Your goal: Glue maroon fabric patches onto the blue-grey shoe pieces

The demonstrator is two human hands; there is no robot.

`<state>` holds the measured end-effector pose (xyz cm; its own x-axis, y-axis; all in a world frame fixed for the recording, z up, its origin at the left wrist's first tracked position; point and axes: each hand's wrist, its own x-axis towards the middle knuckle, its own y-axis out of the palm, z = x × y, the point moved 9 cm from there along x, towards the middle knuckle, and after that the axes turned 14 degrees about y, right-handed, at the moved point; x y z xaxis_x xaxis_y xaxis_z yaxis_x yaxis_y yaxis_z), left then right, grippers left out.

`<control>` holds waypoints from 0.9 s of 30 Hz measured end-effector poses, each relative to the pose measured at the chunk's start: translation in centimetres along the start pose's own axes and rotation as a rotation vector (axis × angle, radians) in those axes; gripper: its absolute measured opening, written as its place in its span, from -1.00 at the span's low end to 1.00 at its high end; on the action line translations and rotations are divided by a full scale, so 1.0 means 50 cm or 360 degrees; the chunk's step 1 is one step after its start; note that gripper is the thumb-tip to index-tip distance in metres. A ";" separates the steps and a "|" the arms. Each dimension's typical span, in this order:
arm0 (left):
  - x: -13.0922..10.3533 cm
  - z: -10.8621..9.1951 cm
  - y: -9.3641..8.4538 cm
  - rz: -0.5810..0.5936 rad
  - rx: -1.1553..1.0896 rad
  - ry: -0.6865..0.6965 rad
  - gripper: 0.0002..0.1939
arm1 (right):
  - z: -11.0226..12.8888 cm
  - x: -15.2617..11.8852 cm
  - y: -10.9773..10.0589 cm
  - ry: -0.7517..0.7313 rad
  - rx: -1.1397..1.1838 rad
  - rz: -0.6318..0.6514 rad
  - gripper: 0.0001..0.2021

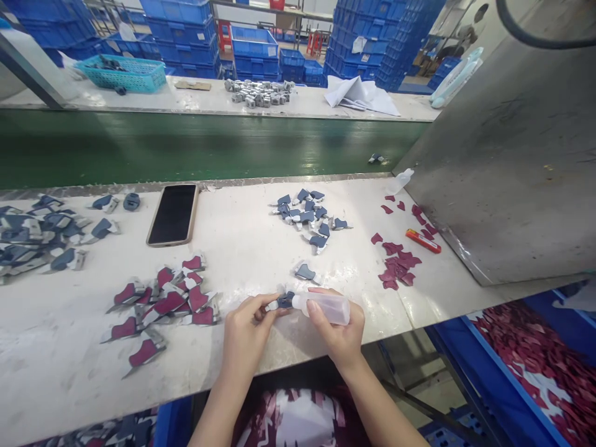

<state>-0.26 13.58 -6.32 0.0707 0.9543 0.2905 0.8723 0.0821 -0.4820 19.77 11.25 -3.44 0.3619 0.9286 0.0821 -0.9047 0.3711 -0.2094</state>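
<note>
Pinched in the fingers of my left hand (248,326) is a small grey-blue plastic part (285,300) with a pale end. My right hand (342,329) is wrapped round a translucent squeeze bottle (331,308), tilted sideways with its nozzle at the part. One loose grey-blue part (305,272) lies just beyond my hands. Farther back is a pile of similar parts (305,214). To the left, parts with maroon faces (170,302) lie in a heap. Thin maroon pieces (395,267) are scattered on the right.
A phone (172,214) lies on the table (242,236), with more grey-blue parts (37,233) at far left. A red-orange tube (423,241) and a small clear bottle (400,181) lie near the metal panel (507,143). Below right, a blue crate (496,354) holds maroon pieces.
</note>
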 end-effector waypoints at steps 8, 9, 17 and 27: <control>0.000 0.000 -0.001 -0.0002 0.0009 0.0017 -0.84 | 0.020 0.004 0.002 -0.0076 0.0001 0.0017 -0.89; 0.000 0.000 -0.001 -0.0001 0.0010 0.0018 -0.84 | 0.022 0.003 0.002 -0.0090 -0.0001 0.0029 -0.90; -0.001 0.000 -0.001 -0.0005 0.0024 0.0014 -0.86 | 0.024 -0.005 -0.005 -0.0127 0.0030 0.0017 -0.91; -0.001 0.001 -0.001 0.0000 0.0015 0.0001 -0.86 | 0.025 -0.004 0.000 -0.0103 -0.0002 0.0057 -0.90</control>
<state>-0.32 13.54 -6.35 0.0709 0.9541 0.2910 0.8678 0.0849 -0.4896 19.41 11.08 -2.25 0.3138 0.9395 0.1376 -0.9165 0.3376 -0.2147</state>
